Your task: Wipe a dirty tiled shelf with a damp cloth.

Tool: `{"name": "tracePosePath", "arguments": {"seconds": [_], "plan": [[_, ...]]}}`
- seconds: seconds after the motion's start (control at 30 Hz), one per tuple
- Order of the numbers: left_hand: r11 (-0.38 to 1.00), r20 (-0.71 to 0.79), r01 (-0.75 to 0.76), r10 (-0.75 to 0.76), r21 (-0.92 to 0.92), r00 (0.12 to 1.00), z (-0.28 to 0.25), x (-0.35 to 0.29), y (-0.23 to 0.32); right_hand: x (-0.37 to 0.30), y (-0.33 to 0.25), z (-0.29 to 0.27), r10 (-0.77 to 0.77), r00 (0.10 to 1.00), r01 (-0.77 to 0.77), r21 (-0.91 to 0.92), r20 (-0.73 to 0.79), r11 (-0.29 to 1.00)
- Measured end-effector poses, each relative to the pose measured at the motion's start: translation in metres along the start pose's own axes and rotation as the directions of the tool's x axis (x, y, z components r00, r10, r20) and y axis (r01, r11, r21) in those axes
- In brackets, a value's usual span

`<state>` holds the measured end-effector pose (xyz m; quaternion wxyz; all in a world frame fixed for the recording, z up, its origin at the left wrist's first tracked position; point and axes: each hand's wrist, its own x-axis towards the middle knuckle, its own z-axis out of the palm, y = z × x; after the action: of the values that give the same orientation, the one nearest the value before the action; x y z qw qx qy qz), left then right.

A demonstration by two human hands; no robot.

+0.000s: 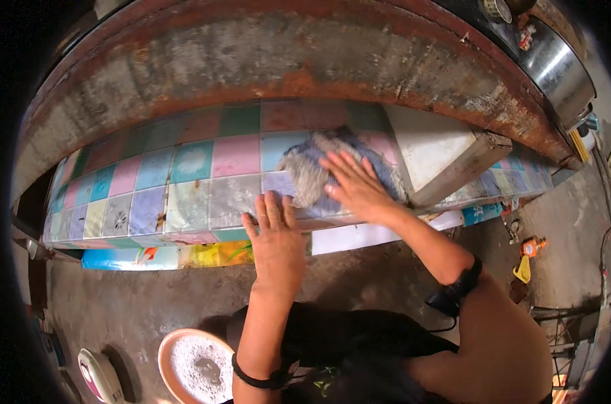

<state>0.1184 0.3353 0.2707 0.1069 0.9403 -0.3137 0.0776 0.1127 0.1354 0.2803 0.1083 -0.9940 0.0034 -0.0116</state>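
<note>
My right hand (358, 187) presses flat with its fingers spread on a grey and bluish fluffy cloth (309, 176). The cloth lies bunched on a shelf covered in coloured square tiles (235, 156). To the left of the cloth, my left hand (276, 232) rests its fingertips at the front of the tiled surface, fingers stretched out and holding nothing. Part of the cloth is hidden under my right hand.
A rusty, stained slab edge (285, 60) overhangs the tiles. A wooden post (462, 168) with a white board stands right of the cloth. On the floor are a basin of suds (165, 360) and a white-and-maroon container (98, 376). A metal pot (558, 71) stands upper right.
</note>
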Motion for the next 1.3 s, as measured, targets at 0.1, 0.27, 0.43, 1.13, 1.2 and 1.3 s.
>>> {"name": "tracePosePath", "arguments": {"seconds": [0.1, 0.27, 0.43, 1.13, 1.2, 1.3], "plan": [[1.000, 0.029, -0.013, 0.013, 0.006, 0.999, -0.005, 0.004, 0.008, 0.046, 0.040, -0.005, 0.265, 0.955, -0.258, 0.070, -0.132, 0.964], [1.000, 0.022, -0.008, 0.008, -0.019, 1.000, -0.005, -0.002, 0.001, 0.109, 0.048, -0.027, 0.218, 0.914, -0.250, -0.052, -0.341, 0.967], [0.999, -0.017, -0.027, 0.026, -0.035, 1.000, 0.005, 0.004, 0.000, 0.118, 0.066, -0.011, -0.125, 0.742, -0.017, -0.205, -0.659, 0.979], [0.998, -0.069, -0.006, 0.002, -0.061, 0.998, 0.004, -0.004, 0.002, 0.169, -0.017, 0.020, -0.070, 0.975, 0.051, -0.096, -0.210, 0.994], [0.998, -0.083, 0.005, -0.010, -0.067, 0.996, 0.008, -0.007, 0.001, 0.168, -0.019, 0.024, -0.106, 0.956, 0.089, -0.073, -0.273, 0.993], [0.997, -0.103, 0.005, -0.013, -0.079, 0.995, 0.006, -0.007, -0.005, 0.151, 0.008, 0.050, -0.348, 0.790, 0.367, -0.065, -0.505, 0.928]]}}
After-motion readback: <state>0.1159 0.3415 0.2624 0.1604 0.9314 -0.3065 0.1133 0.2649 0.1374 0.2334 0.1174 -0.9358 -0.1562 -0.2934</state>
